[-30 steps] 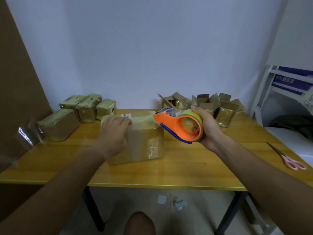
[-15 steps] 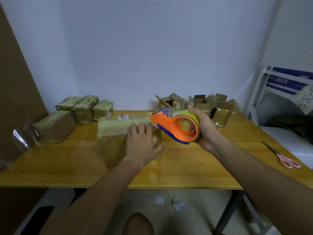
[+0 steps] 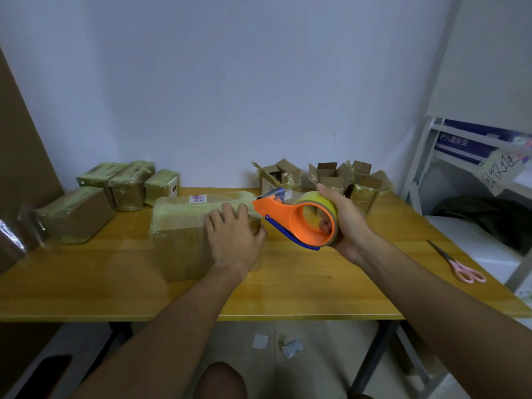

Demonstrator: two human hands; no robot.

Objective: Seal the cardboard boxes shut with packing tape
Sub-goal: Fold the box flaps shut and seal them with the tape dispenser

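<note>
Tape dispenser (image 3: 290, 223): orange body, blue trim. Tape roll (image 3: 316, 198): yellowish. Cardboard box (image 3: 184, 226): brown under yellow-green tape. Table (image 3: 86, 283): honey-yellow wood. Scissors (image 3: 460, 266): pink handles. Wall (image 3: 230, 82): pale blue-white.

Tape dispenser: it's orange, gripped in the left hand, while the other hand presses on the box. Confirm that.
Wrong hand. The head view shows the right hand gripping the orange tape dispenser, while the left hand presses on the box.
</note>
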